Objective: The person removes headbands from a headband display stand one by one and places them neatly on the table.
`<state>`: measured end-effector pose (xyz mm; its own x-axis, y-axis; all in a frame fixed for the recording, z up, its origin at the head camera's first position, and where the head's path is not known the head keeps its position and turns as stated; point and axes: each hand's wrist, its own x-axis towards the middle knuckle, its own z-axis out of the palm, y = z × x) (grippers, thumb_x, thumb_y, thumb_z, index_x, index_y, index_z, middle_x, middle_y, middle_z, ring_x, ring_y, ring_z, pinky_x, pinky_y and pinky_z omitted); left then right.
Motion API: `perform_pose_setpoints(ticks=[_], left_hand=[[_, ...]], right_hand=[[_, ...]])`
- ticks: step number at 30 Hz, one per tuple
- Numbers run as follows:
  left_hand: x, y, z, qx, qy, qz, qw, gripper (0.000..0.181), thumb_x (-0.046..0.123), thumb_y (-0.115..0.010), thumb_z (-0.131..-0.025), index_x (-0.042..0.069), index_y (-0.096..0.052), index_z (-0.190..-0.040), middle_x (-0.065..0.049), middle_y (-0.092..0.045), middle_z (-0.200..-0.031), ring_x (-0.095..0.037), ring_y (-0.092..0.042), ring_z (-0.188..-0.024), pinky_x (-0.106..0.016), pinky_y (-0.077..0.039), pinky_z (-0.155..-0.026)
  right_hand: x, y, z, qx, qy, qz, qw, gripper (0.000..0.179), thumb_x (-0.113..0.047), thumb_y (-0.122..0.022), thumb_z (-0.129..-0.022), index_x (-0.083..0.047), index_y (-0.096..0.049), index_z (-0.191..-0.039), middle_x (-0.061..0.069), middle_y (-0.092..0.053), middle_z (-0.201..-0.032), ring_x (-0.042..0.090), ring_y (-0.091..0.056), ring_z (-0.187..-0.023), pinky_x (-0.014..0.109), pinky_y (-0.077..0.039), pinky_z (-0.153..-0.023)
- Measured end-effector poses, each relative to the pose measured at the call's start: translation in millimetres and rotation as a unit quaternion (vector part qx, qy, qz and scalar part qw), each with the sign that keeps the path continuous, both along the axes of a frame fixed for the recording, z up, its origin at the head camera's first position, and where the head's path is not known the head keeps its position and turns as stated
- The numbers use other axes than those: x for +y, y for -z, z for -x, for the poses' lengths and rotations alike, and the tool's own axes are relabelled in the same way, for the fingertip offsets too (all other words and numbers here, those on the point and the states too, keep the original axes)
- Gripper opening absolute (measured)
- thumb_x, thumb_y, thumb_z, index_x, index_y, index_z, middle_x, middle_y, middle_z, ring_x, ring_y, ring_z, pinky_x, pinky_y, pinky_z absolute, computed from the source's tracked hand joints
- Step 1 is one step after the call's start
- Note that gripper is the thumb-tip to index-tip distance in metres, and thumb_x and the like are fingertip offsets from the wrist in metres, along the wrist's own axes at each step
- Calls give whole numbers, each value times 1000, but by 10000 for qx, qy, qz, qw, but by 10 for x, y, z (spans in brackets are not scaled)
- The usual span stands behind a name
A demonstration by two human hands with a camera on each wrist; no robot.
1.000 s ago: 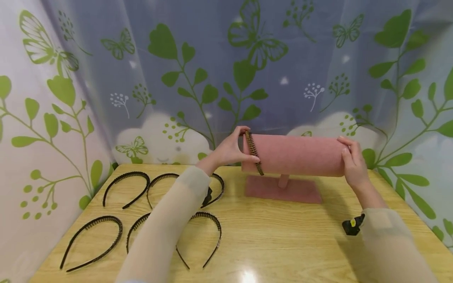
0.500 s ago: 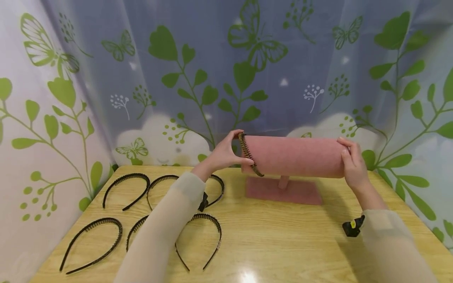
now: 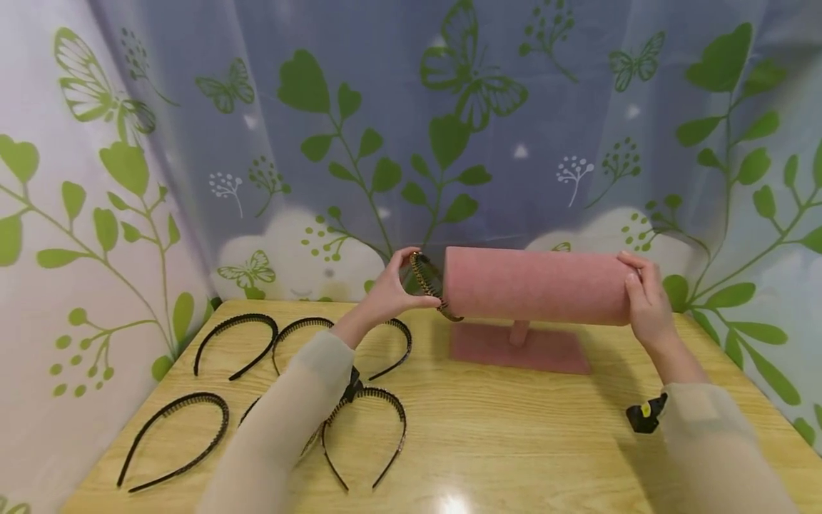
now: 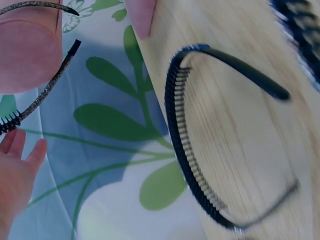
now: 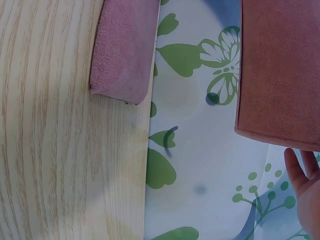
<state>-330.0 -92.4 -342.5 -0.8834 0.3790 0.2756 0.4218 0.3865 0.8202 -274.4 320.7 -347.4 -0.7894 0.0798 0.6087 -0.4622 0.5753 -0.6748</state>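
Observation:
My left hand (image 3: 388,293) pinches a glittery gold-brown toothed headband (image 3: 420,275) between thumb and fingers, just off the left end of a pink plush display stand (image 3: 539,285). In the left wrist view the headband's glittery legs (image 4: 47,92) spread around the roll's round end, one tip passing beside it; the left hand (image 4: 17,175) is at its toothed part. At the opposite end, my right hand (image 3: 648,303) grips the roll, thumb on the near side and fingers over the top. The right wrist view has the right hand's fingers (image 5: 295,170) at the roll's edge.
Several dark toothed headbands lie on the wooden table (image 3: 488,435) at left, among them one at the front left (image 3: 221,421) and one near the middle (image 3: 401,421). My left sleeve (image 3: 282,428) partly covers others. A patterned curtain (image 3: 359,143) stands behind the table.
The left hand has drawn the headband leftward, from around the roll's left end to just off it. The right hand keeps its grip, and the stand stays in place.

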Motion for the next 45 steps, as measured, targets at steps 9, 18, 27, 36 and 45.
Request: perform_pose_setpoints(ticks=[9, 18, 27, 36, 45], left_hand=[[-210, 0, -217, 9, 252, -565, 9981, 88, 27, -80, -81, 20, -25, -150, -12, -17, -153, -33, -22, -141, -46, -28, -110], [-287, -33, -506, 84, 421, -892, 9951, 93, 17, -81, -80, 18, -22, -151, -7, -10, -157, -40, -19, -141, -48, -37, -104], [-271, 13, -731, 710, 956, -459, 9918, 104, 11, -83, -76, 22, -16, -154, -7, -28, -150, -30, -29, -137, -47, -41, -99], [-38, -24, -925, 1102, 1670, 1041, 9742, 103, 36, -86, -73, 22, -19, -151, 1, -32, -148, -18, -32, -132, -42, -38, -102], [315, 48, -965, 1603, 2398, 2131, 9335, 100, 58, -81, -70, 26, -28, -149, 2, -30, -148, -13, -31, -134, -39, -33, -107]], right_hand=[[41, -10, -68, 40, 59, 23, 10000, 41, -18, -31, -106, 7, -38, -137, 27, -36, -144, 26, -27, -140, 27, -17, -109], [34, -33, -77, -65, -7, 15, 10000, 43, -20, -29, -106, 6, -35, -139, 28, -32, -145, 31, -24, -141, 39, -15, -114], [-11, -14, -71, -20, -40, 78, 10000, 41, -18, -30, -105, 7, -37, -137, 29, -35, -144, 28, -27, -140, 28, -17, -110], [-11, -37, -47, -108, -22, 52, 9999, 43, -20, -29, -106, 5, -35, -140, 27, -34, -146, 27, -25, -141, 33, -16, -111], [-34, -20, -34, -36, -120, 54, 9999, 43, -21, -30, -106, 7, -35, -138, 26, -33, -146, 25, -24, -142, 32, -14, -113]])
